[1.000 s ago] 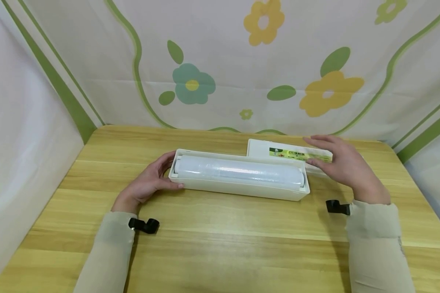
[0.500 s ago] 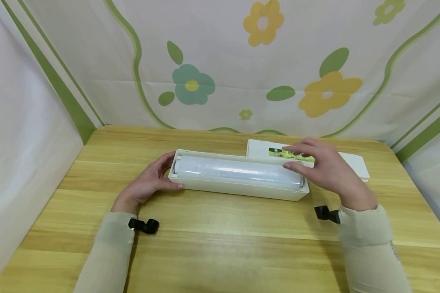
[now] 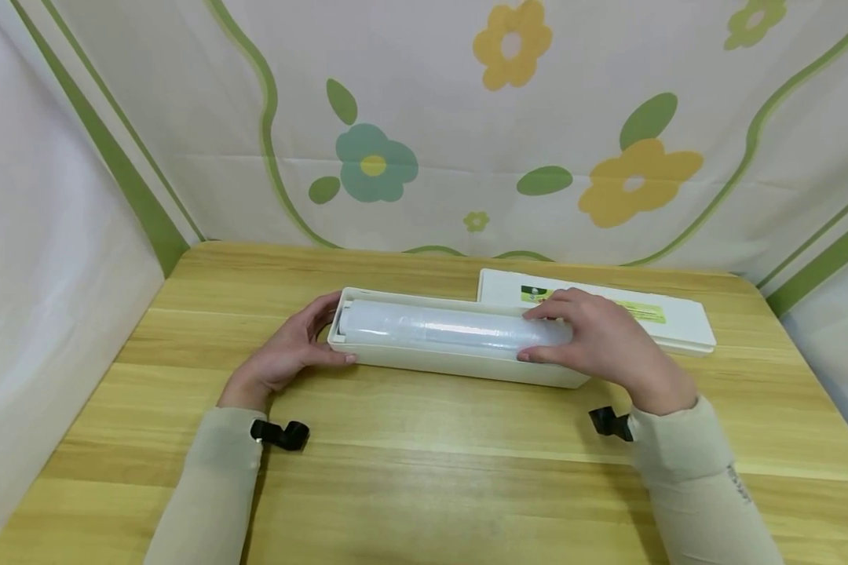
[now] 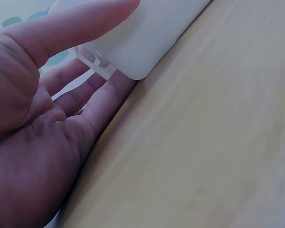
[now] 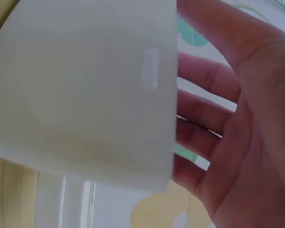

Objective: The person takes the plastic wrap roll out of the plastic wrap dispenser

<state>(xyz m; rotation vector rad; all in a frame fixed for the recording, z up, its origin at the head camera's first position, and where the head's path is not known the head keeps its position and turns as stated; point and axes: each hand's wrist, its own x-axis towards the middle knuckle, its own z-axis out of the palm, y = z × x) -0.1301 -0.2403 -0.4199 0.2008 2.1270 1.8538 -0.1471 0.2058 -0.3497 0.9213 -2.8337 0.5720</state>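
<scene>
Between the curled thumb and fingers of the right hand (image 3: 601, 341), the right end of the cling film roll (image 3: 445, 328) is clamped. The left end of the open white box (image 3: 438, 362) is gripped by the left hand (image 3: 291, 348). The roll is held inside the box, set toward the table's (image 3: 431, 486) back edge; behind, the labelled lid (image 3: 687, 322) is laid nearer the back right corner.
</scene>
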